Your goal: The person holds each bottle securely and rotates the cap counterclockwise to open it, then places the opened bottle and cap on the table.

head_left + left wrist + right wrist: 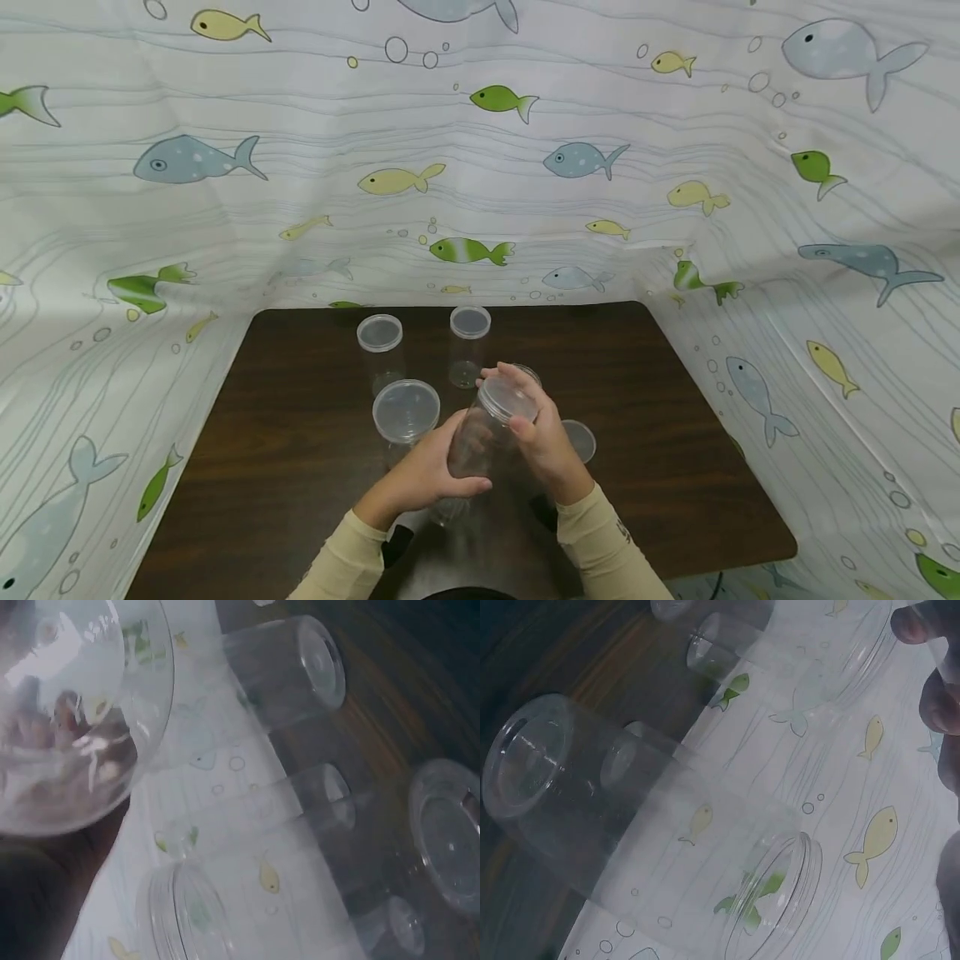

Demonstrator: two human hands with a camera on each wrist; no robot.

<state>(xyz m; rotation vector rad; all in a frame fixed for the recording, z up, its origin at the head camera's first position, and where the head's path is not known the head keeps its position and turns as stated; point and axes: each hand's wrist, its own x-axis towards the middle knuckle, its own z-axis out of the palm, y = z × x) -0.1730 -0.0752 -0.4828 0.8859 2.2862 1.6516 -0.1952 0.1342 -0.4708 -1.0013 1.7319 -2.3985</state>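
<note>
A clear plastic jar (477, 446) is held up tilted over the middle of the table, its translucent lid (508, 398) leaning toward the right. My left hand (427, 467) grips the jar's body low down, thumb along the near side. Around the lid curl the fingers and thumb of my right hand (543, 437). In the left wrist view the round base of the held jar (150, 690) fills the upper left, with fingers visible through it. Fingers (939, 705) of the right hand show at the right wrist view's right edge.
Lidded clear jars stand at the back left (380, 333), back middle (470, 323) and nearer left (406, 412). Another jar rim (527, 372) shows partly behind my right hand. A round translucent disc (581, 440) is right of it. Fish-patterned cloth (480, 200) surrounds the dark wooden table (660, 467).
</note>
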